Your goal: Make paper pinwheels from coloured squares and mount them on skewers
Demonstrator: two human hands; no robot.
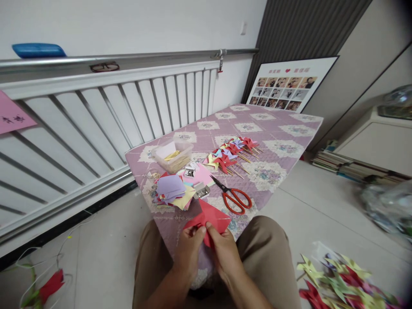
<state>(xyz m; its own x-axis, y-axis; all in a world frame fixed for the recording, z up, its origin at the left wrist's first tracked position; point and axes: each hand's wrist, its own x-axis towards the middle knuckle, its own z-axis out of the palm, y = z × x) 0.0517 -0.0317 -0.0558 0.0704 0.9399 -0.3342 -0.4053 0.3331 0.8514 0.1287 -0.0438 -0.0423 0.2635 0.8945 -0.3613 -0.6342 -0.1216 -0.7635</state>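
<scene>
A piece of red paper point(215, 216), cut and partly folded, is held between my two hands near the table's front edge. My left hand point(190, 244) pinches its left side, where a flap curls over. My right hand point(224, 248) grips the lower middle, its thumb lying on the paper. Just beyond to the right lie scissors point(236, 199) with orange-red handles, blades apart. To the left is a stack of coloured paper squares point(170, 188), purple and yellow on top. Close by sits a small open box point(201, 190) with metal bits in it.
A clear plastic tub point(175, 156) holds thin sticks. Finished paper pinwheels point(230, 152) lie in a row on the flowered tablecloth point(270, 176). More pinwheels point(341, 279) lie at the lower right. A white radiator point(128, 107) runs along the left.
</scene>
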